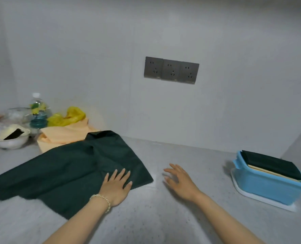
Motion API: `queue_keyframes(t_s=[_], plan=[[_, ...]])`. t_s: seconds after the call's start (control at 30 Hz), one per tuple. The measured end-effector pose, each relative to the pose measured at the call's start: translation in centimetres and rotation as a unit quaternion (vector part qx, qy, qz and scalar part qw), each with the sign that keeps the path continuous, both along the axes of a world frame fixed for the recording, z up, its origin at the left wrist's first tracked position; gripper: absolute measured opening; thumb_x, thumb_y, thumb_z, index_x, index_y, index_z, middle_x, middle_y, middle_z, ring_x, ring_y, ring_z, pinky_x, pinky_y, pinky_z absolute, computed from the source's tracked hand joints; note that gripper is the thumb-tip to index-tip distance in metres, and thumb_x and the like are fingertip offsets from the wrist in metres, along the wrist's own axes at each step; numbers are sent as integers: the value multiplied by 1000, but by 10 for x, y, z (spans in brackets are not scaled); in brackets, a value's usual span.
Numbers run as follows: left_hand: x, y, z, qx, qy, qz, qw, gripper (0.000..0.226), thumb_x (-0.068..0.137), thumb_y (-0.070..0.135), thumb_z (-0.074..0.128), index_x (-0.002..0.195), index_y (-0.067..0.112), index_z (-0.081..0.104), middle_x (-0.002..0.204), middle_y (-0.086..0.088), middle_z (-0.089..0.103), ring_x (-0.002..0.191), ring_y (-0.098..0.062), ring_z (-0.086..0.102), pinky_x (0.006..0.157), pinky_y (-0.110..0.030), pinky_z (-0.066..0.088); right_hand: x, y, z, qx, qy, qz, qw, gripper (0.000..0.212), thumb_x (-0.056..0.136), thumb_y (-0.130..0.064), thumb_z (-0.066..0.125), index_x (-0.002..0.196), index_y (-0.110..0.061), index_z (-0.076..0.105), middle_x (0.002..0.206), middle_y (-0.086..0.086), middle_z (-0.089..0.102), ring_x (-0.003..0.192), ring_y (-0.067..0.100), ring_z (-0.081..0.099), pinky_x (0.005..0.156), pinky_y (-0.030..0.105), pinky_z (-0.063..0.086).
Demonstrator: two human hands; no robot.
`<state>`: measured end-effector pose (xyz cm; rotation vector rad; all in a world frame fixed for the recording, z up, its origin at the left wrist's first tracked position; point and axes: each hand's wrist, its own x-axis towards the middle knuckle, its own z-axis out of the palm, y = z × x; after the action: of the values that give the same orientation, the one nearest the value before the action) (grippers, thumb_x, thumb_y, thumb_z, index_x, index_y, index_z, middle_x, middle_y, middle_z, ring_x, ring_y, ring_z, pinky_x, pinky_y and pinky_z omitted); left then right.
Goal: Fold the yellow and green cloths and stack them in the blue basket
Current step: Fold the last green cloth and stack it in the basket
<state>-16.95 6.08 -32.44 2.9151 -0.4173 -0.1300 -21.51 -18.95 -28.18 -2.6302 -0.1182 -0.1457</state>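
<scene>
The left hand (pixel 116 186), with a pale bead bracelet (pixel 102 199) on its wrist, lies flat with straight, slightly spread fingers on the near right corner of a large dark green cloth (pixel 67 166); it presses the fabric and grips nothing. That cloth is spread loosely and creased across the speckled grey countertop (pixel 181 155), left of centre. The right hand (pixel 178 182) is just beside the cloth's right edge, over bare counter, with its fingers apart and relaxed, holding nothing; it is slightly blurred, and whether it touches the surface cannot be told. Far right, a light blue rectangular plastic basket (pixel 262 189) stands on a white flat tray (pixel 262 201), holding a folded dark green cloth (pixel 269 163) on top of a folded pale yellow cloth (pixel 262 170). Behind the spread cloth, touching its far edge, lies a crumpled pale yellow-orange cloth (pixel 65 134). In the far left corner are a yellow plastic bag (pixel 68 117), a clear plastic bottle (pixel 37 110) and a white bowl (pixel 10 140). Three grey wall sockets (pixel 171 70) sit on the white wall.
</scene>
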Motion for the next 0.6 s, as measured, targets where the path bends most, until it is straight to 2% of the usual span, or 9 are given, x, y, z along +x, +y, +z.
queue_keyframes(t_s=[0.17,0.23,0.3,0.37,0.43,0.5,0.6], plan=[[-65,-77,11,-5,-6,-195,981,65,96,61,12,153,30,8,161,5,4,147,-21,3,119,-40,-4,-3,-21,3,12,-4,-29,1000,41,103,-30,35,142,-22,40,156,-1,24,145,15,15,116,26,9],[-87,-102,21,-58,-2,-273,960,61,98,58,17,151,29,20,158,5,19,142,-21,18,117,-37,8,-5,-31,-2,-3,2,-36,999,42,103,-29,34,144,-21,37,156,1,23,145,16,17,119,28,10],[-98,-115,30,-128,-24,-306,943,53,100,52,23,147,28,34,152,9,34,133,-16,30,113,-32,19,-10,-43,-8,-20,11,-50,998,45,103,-32,33,147,-23,32,157,0,21,146,15,15,119,31,11],[-99,-118,35,-158,-89,-272,945,49,101,48,26,142,27,42,148,11,37,131,-10,31,111,-27,19,-14,-54,-16,-28,29,-68,997,48,103,-35,32,149,-24,27,158,-2,18,147,15,11,119,33,10],[-93,-116,31,-168,-127,-196,958,48,102,46,24,142,25,40,149,9,33,133,-8,29,111,-25,18,-17,-65,-22,-23,53,-87,995,49,102,-39,30,149,-25,24,158,-2,16,147,16,9,119,35,8],[-86,-112,22,-164,-106,-114,974,53,102,46,21,147,20,29,155,6,20,139,-12,21,116,-29,15,-18,-72,-27,-10,78,-103,992,51,102,-41,29,150,-25,22,159,-3,15,147,16,8,120,36,6],[-77,-105,3,-96,-29,-14,995,66,100,52,13,153,16,-2,160,-1,-4,147,-19,-1,120,-40,-1,-19,-76,-39,-63,82,-112,988,52,102,-43,25,151,-27,16,159,-6,10,147,12,4,119,34,1]])
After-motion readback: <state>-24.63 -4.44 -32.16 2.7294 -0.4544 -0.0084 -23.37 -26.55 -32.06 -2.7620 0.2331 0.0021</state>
